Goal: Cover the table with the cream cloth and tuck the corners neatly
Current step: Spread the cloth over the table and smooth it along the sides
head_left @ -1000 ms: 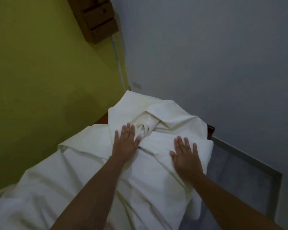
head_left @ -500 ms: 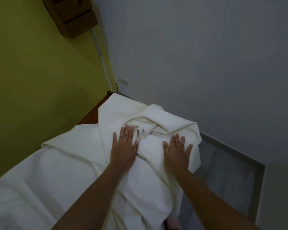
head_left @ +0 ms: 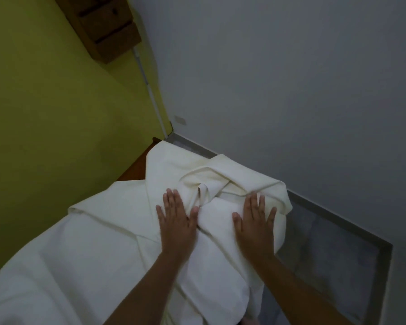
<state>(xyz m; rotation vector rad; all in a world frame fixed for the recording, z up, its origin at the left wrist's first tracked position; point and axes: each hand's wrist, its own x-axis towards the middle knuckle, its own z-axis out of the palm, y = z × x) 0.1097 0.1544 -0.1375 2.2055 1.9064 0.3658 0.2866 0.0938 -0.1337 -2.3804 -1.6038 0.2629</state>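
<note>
The cream cloth point(head_left: 99, 242) lies rumpled over the table, bunched into folds near the far end. A strip of the brown wooden table point(head_left: 136, 168) shows bare at the far left edge. My left hand point(head_left: 176, 219) presses flat on the cloth, fingers spread, just left of the bunched folds. My right hand point(head_left: 254, 221) lies flat on the cloth near the right edge, fingertips at a fold. The cloth hangs over the right side of the table. Neither hand grips anything.
A yellow-green wall point(head_left: 56, 102) runs along the table's left side and a grey wall point(head_left: 291, 78) stands behind. A wooden drawer unit point(head_left: 108, 26) hangs in the corner above. Grey floor point(head_left: 326, 249) lies to the right of the table.
Both hands slid forward over the cloth, and the right hand moved toward the right edge. The view tilted down, so the far table corner and floor strip show.
</note>
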